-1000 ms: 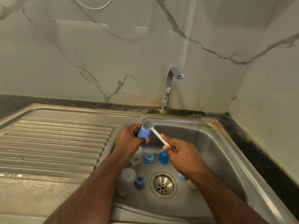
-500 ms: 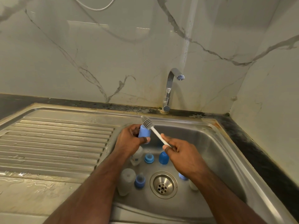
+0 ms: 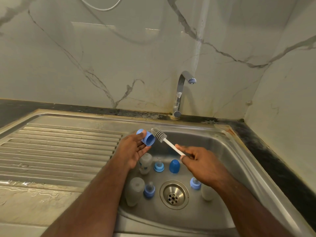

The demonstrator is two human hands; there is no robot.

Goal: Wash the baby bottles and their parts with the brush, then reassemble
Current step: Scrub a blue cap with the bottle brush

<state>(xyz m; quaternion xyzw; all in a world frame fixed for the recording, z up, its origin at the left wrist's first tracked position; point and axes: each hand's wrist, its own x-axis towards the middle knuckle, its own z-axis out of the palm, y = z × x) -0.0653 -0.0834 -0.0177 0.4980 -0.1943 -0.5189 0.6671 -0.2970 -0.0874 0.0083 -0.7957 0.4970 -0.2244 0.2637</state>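
My left hand holds a light blue bottle cap over the sink's left rim, its open mouth turned toward the brush. My right hand grips the white handle of the bottle brush, whose grey bristle head sits just right of the cap's mouth, outside it. In the steel sink basin lie two cloudy bottles, a third bottle partly under my right wrist, a dark blue cap, and three blue collars with teats.
The chrome tap stands behind the basin with no water running. A ribbed steel draining board lies to the left, wet near its front edge. The drain is in the basin's middle. Marble walls close in behind and to the right.
The cap has turned in my left hand so its open mouth now faces the brush. The brush head has drawn out to the right of the cap.
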